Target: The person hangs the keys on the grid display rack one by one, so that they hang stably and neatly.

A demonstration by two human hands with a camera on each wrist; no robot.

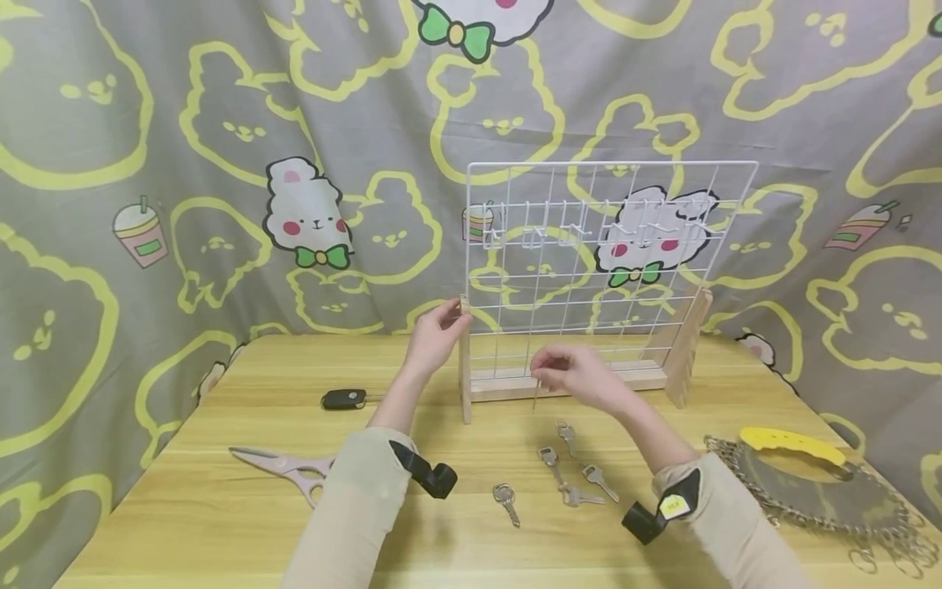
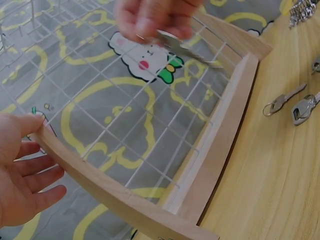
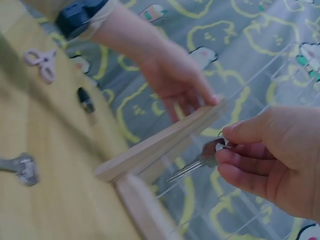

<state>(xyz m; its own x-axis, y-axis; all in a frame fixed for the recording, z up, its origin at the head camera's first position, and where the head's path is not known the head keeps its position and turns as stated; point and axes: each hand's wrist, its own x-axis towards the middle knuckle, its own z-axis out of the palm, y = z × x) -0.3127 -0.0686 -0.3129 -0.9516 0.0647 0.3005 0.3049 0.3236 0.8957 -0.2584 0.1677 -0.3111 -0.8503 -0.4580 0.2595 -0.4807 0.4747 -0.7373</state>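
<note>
A white wire grid rack (image 1: 559, 278) with a wooden base stands at the table's back. My left hand (image 1: 437, 331) grips the upper end of its left wooden side post (image 2: 100, 175) near the fingertips, the other fingers loosely spread beside the wood. In front of the grid, my right hand (image 1: 577, 372) pinches a metal key (image 3: 192, 165) by its small ring, between thumb and fingers. The key's blade points down in the head view. Several white hooks (image 1: 574, 233) hang along the grid's upper wires.
Several loose keys (image 1: 548, 458) lie on the table in front of the rack. A black car key (image 1: 343, 399) and pink scissors (image 1: 283, 466) lie at left. At right is a yellow-handled ring (image 1: 795, 444) hung with many keys. A patterned curtain (image 1: 368, 123) hangs behind.
</note>
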